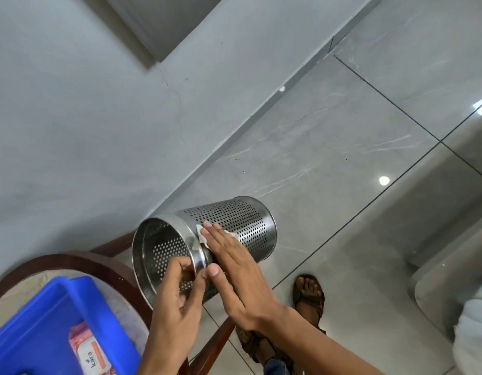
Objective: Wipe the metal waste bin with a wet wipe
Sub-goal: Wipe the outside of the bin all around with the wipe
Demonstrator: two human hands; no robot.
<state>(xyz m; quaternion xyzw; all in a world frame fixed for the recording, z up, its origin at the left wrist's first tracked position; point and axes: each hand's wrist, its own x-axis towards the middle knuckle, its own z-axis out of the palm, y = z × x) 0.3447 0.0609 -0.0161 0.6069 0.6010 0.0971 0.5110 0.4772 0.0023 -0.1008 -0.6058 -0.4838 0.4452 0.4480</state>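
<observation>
A perforated metal waste bin (242, 223) is held tilted on its side in the air, its open mouth toward me. My left hand (177, 290) grips the rim of the mouth, fingers curled inside. My right hand (231, 266) lies flat on the bin's outer wall, pressing a white wet wipe (203, 235) against it near the rim band. Most of the wipe is hidden under my fingers.
A blue plastic tray (44, 328) holding a pack of wet wipes (92, 353) rests on a round wooden-rimmed table (80, 262) at lower left. Below are grey floor tiles, my sandalled feet (308, 292), and a grey wall at left.
</observation>
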